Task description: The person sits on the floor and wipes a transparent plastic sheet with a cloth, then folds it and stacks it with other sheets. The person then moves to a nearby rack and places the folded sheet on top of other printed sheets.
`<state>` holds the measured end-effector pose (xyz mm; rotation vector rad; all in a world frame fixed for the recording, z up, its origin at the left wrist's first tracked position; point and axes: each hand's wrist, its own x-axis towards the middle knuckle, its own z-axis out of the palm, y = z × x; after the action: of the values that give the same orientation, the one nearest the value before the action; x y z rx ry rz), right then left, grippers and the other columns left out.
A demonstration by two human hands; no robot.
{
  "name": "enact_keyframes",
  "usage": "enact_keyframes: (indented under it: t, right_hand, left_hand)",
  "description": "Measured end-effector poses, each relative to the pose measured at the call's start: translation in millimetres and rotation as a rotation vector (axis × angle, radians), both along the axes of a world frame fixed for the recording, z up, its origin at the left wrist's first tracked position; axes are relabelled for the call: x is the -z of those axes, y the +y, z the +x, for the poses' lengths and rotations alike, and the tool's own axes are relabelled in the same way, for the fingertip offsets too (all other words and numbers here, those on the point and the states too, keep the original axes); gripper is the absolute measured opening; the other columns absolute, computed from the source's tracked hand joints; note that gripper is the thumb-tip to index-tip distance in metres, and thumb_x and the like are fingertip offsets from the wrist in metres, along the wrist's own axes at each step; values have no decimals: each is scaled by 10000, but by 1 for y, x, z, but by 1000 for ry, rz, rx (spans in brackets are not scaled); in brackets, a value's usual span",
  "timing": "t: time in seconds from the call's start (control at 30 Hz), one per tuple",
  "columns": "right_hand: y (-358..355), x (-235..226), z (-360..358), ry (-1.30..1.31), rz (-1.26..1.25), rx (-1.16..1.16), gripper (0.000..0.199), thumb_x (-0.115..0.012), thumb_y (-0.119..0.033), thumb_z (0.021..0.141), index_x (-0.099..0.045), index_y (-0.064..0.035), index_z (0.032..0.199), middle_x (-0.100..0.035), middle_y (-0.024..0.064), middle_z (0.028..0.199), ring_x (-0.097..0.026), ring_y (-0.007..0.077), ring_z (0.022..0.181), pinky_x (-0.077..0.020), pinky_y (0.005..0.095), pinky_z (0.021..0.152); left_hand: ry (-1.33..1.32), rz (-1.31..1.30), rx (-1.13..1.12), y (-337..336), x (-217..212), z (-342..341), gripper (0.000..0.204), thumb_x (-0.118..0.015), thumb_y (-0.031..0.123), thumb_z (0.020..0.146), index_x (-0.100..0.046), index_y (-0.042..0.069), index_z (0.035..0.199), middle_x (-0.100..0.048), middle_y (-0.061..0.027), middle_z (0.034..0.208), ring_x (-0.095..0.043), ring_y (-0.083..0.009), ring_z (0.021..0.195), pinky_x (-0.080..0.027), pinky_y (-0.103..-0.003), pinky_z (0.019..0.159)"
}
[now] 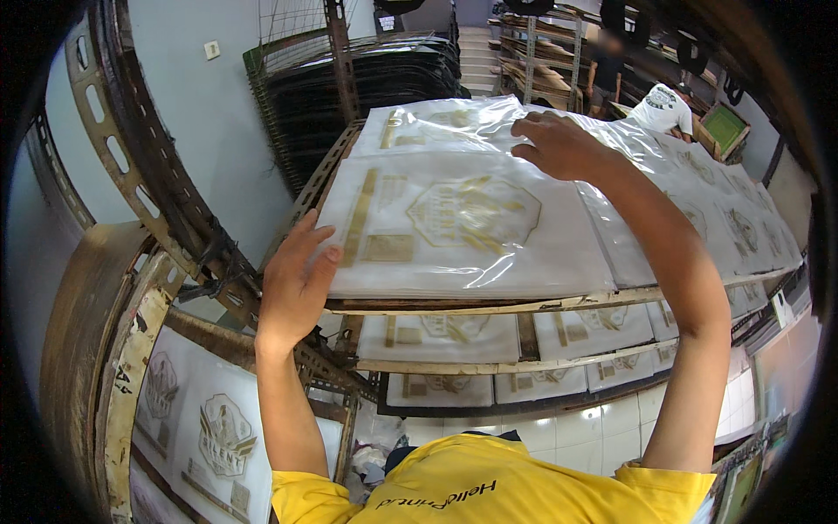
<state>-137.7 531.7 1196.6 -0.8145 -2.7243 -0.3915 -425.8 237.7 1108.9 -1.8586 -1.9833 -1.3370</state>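
A glossy translucent plastic sheet [559,249] with a gold emblem lies on top of a stack on the rack's upper level. My left hand [295,284] is at the left edge of this sheet, fingers stretched and thumb apart, with nothing visible in it. Over the far right corner of the same sheet is my right hand [563,147], its fingers apart and slightly bent. Whether the right fingertips touch the plastic I cannot tell. Behind it lies another printed sheet [419,122], and more printed sheets [698,188] spread to the right.
Lower shelves [436,339] hold more printed sheets. A perforated metal post [113,122] and a wooden frame [87,349] stand close on the left. Dark stacked boards [367,79] fill a rack behind. Two people are at the back right, one in a white shirt [661,109].
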Motion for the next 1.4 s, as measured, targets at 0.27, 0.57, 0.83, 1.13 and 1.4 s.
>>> enact_keyframes:
  t: [0.27,0.57,0.83,1.13,1.4]
  right_hand:
    - [30,33,-33,-229,-14,115,409,-481,-419,1028,-637,-85,1205,-630,154,1202,-552,337,1214,-416,502,1028]
    - [34,37,-40,-74,-107,-48,387,-499,-389,1022,-654,-35,1025,-631,184,1052,-597,380,1074,-472,478,940]
    - [56,28,-43,-208,200,-170,266,-524,-266,1004,-670,-45,982,-660,147,943,-644,344,953,-517,464,855]
    - [-85,-65,-112,38,17,-475,310,-533,-253,1037,-628,-5,1197,-659,166,1156,-625,272,1095,-463,374,976]
    - [-263,-36,-161,-262,204,-1275,315,-711,-157,849,-632,-3,1113,-638,138,1016,-629,298,956,-498,405,852]
  left_hand:
    - [91,3,-7,-3,3,2,469,-676,363,921,-668,3,1221,-542,-288,1393,-533,-441,1289,-424,-468,1070]
    - [213,83,-43,1,12,-1,442,-662,349,925,-685,-37,1138,-612,-275,1292,-564,-439,1238,-444,-470,1050]
    - [212,146,-111,4,19,4,426,-664,369,930,-704,-19,1101,-657,-213,1242,-590,-374,1221,-462,-457,1033]
    - [96,703,-74,-13,32,9,233,-668,191,882,-709,24,1039,-715,-147,1106,-647,-329,1119,-486,-434,982]
    - [-521,428,738,-126,105,182,123,-677,186,936,-700,66,955,-688,-89,998,-651,-265,947,-476,-419,840]
